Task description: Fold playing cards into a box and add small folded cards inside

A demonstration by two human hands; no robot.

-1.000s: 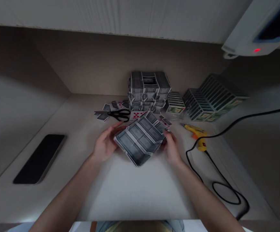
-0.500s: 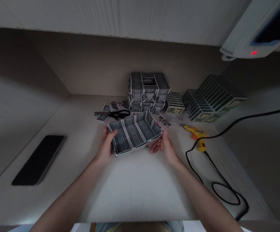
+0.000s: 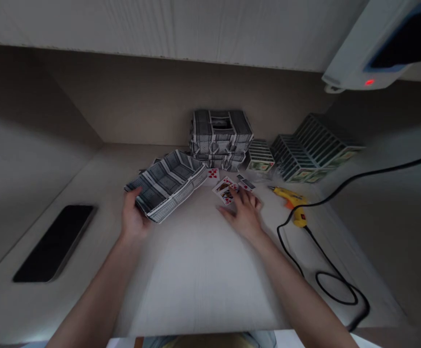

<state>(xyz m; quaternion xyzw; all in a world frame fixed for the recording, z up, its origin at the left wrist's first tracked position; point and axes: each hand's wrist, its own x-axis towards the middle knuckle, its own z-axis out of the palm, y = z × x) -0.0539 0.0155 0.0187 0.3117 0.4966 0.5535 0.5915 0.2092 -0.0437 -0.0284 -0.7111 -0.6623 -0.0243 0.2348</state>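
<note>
My left hand (image 3: 133,212) grips the near left corner of an open tray made of playing cards (image 3: 169,181), thumb inside the rim. The tray is tilted, its right end near the stacked card box. My right hand (image 3: 242,210) is open, palm down, fingers spread, with its fingertips at the playing cards (image 3: 225,189) lying face up on the table. Whether it touches them I cannot tell. Another red-suited card (image 3: 212,176) lies by the tray's right end. The scissors are hidden behind the tray.
A card-built box with a slot in its top (image 3: 221,130) stands at the back. Right of it are stacks of cards (image 3: 307,152). A yellow glue gun (image 3: 293,203) with a black cable lies right. A phone (image 3: 55,244) lies left; a power strip (image 3: 363,63) hangs upper right.
My left hand has carried the tray left and tilted it. My right hand has let go of the tray and spread over the cards, now uncovered.
</note>
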